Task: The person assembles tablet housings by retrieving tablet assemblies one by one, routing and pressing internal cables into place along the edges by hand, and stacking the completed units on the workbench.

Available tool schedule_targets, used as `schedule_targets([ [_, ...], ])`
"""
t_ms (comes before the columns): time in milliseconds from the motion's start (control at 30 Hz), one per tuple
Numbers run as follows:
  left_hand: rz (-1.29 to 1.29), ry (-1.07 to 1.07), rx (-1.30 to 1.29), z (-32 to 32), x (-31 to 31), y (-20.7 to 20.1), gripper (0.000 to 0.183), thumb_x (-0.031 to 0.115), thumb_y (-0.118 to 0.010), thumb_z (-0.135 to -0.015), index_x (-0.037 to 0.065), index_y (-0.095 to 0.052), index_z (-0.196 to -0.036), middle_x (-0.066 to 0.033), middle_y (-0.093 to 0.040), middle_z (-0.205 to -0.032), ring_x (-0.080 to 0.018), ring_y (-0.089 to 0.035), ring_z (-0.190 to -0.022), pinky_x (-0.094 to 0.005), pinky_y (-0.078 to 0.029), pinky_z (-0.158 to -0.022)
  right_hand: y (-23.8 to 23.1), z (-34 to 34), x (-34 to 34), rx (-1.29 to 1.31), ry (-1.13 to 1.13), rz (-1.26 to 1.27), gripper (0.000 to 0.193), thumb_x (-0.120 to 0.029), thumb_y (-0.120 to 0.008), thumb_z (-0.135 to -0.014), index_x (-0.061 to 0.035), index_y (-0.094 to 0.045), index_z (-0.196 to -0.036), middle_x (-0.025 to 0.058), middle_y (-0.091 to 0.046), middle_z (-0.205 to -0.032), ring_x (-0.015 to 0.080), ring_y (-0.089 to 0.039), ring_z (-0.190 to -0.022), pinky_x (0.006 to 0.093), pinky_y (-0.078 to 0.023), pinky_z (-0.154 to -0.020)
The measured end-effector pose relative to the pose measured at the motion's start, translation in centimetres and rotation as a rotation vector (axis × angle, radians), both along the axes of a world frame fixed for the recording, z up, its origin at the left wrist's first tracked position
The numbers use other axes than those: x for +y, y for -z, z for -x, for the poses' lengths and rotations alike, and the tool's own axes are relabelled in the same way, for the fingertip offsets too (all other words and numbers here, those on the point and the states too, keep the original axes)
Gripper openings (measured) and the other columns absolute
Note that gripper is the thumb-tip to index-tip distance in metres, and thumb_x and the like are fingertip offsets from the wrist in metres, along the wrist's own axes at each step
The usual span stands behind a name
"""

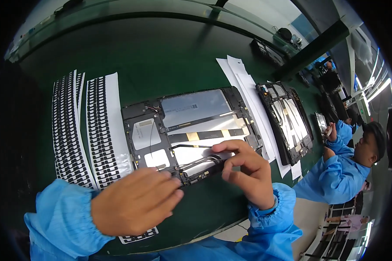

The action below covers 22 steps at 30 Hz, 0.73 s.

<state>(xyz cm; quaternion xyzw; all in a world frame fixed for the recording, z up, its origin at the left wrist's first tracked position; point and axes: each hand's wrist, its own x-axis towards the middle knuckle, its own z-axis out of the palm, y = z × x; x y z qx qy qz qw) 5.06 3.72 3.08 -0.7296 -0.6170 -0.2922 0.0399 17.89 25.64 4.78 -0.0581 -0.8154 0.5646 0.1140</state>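
Observation:
An opened tablet-like device point(196, 104) lies on the green bench, its battery, ribbon cables and wires exposed. My right hand point(252, 174) is over its near right part, thumb and index finger closed around thin dark tweezers point(191, 146). Their bent tip points left across the silvery inside. Over the near left corner of the device is my left hand point(137, 202), back upward and blurred by motion. Its fingertips overlap the device's edge, and whether they hold anything is hidden.
White sheets with rows of small black stickers point(102, 126) lie left of the device. On the right, a second opened device point(287, 122) rests over white paper strips point(255, 102). A co-worker in blue point(335, 169) sits farther right. A dark post point(313, 50) rises at the back right.

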Motion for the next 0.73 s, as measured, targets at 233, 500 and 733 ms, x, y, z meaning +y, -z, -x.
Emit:
schedule_targets([
  [233,-0.056,0.032,0.096,0.3,1.6,2.0,0.025,0.004,-0.058,-0.07,-0.001,-0.064,-0.094,-0.0105,-0.06,-0.091,-0.0225,-0.057,-0.083,-0.0343,-0.05,-0.072,1.5,1.0,-0.6,0.034,-0.035,-0.163,0.007,0.002,-0.06,-0.06,-0.0015,-0.058,-0.066,0.0123,-0.056,-0.108,0.0283,-0.048,-0.1,0.0358,-0.036,-0.086],
  [500,-0.033,-0.023,0.083,0.1,1.5,2.0,0.024,0.006,-0.059,-0.07,0.002,-0.066,-0.093,-0.0077,-0.061,-0.089,-0.0199,-0.057,-0.083,-0.0333,-0.049,-0.071,1.2,1.4,-0.8,0.017,-0.027,-0.238,0.007,0.0,-0.061,-0.059,-0.0023,-0.057,-0.064,0.0123,-0.057,-0.107,0.0287,-0.049,-0.098,0.0369,-0.036,-0.085],
  [733,0.017,-0.032,0.124,0.0,1.3,1.5,0.02,0.006,-0.058,-0.075,0.005,-0.066,-0.094,-0.0062,-0.061,-0.091,-0.02,-0.057,-0.085,-0.0338,-0.048,-0.075,1.0,1.2,-0.8,0.002,-0.045,-0.34,0.005,-0.003,-0.06,-0.063,-0.0016,-0.058,-0.067,0.0166,-0.055,-0.11,0.0257,-0.047,-0.101,0.037,-0.035,-0.091],
])
